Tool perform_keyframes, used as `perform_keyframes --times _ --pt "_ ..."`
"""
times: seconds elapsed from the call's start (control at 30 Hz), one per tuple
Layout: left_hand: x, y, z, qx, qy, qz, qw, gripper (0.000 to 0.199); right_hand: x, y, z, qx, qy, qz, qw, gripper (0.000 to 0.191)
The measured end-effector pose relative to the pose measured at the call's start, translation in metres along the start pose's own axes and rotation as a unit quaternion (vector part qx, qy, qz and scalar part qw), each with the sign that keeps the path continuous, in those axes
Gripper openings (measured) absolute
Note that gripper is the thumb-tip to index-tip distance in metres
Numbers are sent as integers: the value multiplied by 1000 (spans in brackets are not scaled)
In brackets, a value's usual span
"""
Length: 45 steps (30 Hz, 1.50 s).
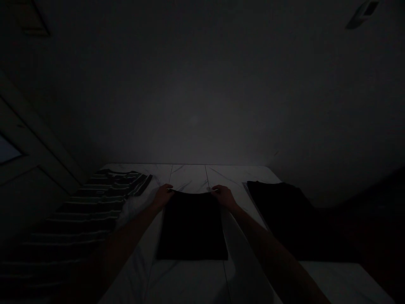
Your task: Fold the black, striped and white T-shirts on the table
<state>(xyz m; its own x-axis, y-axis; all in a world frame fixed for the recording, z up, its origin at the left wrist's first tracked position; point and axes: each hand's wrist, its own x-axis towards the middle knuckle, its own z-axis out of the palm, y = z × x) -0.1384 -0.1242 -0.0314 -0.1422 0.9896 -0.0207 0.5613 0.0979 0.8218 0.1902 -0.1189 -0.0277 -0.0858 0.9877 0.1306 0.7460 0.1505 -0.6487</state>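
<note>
A black cloth (193,226), roughly rectangular, lies on the pale marble-patterned table (186,278) in the middle of the dim view. At its far left corner my left hand (163,195) is closed, pinching the edge. The far right corner is pinched by my right hand (224,196) in the same way. Between the two hands the cloth's far edge sags slightly. Its near edge rests flat on the table.
To the left a striped short-sleeved shirt (95,202) is spread on the table. Another dark cloth (284,215) lies on the right side. A grey wall (190,84) rises behind the table, and a door (28,156) stands at the far left.
</note>
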Motion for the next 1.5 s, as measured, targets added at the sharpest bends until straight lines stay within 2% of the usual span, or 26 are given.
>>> perform_keyframes --times 0.1,0.2,0.3,0.4,0.47,0.53,0.63,0.97,1.17,1.27,1.4,1.5 --pt "1 1 0 35 10 28 999 26 -1 -2 2 -13 5 -9 1000 20" --pt "-2 5 0 61 37 64 995 35 -3 -7 3 -37 14 -9 999 27" --pt "-19 7 6 108 61 146 981 44 -11 -17 5 -68 31 -23 997 38" --pt "-53 7 22 228 6 290 929 43 -30 -30 12 -89 0 -84 992 39" --pt "-75 7 35 309 -40 341 887 45 -45 -36 18 -131 -43 -159 978 41" --pt "-91 7 42 364 -73 342 863 53 -57 -37 24 -195 -75 -216 954 49" --pt "-97 7 44 397 -106 324 853 55 -65 -32 28 -258 -105 -232 932 62" --pt "-89 -7 38 424 -10 249 871 59 -61 -26 21 -277 -140 -205 928 80" --pt "-85 -10 33 419 21 215 882 61 -63 -26 23 -257 -127 -207 935 81" --pt "-82 -10 28 421 25 203 884 59 -59 -20 24 -238 -126 -198 943 76" --pt "-89 -5 19 423 45 194 884 58 -51 -1 16 -167 -75 -112 977 65" --pt "-106 -2 18 406 26 254 878 58 -61 5 9 -124 -27 -56 990 66"
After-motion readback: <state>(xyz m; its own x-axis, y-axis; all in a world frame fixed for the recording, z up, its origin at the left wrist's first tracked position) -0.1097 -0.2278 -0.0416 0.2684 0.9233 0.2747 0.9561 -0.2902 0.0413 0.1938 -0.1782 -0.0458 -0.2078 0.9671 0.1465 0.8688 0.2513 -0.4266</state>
